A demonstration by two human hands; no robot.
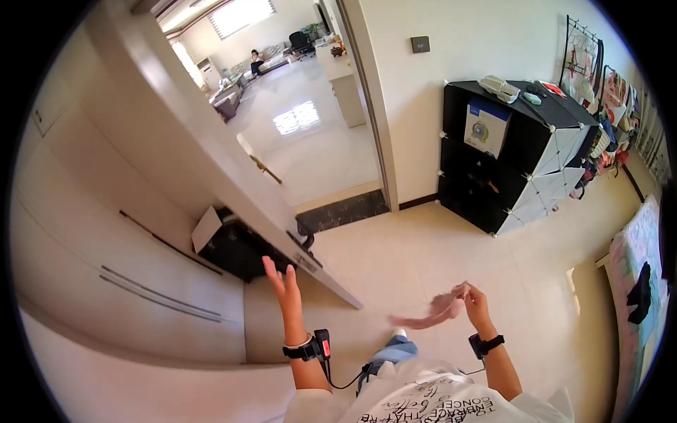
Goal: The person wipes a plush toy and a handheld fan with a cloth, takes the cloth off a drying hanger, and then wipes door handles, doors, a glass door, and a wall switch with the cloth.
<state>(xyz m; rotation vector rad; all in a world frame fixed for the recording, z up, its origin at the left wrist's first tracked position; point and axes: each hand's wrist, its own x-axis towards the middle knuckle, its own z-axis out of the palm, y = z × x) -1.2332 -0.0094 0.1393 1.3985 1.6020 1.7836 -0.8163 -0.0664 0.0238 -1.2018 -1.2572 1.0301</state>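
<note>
My right hand [477,307] pinches a limp pink cloth [438,311] at one end. The cloth's other end trails to the left above the floor, slightly blurred, and I cannot make out what kind of piece it is. My left hand [283,285] is raised with its fingers apart and holds nothing. In the picture it lies beside the open door [233,194], just left of the door's lower edge and the dark handle [303,236]. Straps with small devices sit on both my wrists.
Built-in cabinets [106,233] line the left, with a black box [240,247] behind the door. A black cube shelf [486,169] stands along the far wall, near a loaded clothes rack [613,106]. A bed [635,254] is at right. Beyond the doorway, a person [256,63] sits.
</note>
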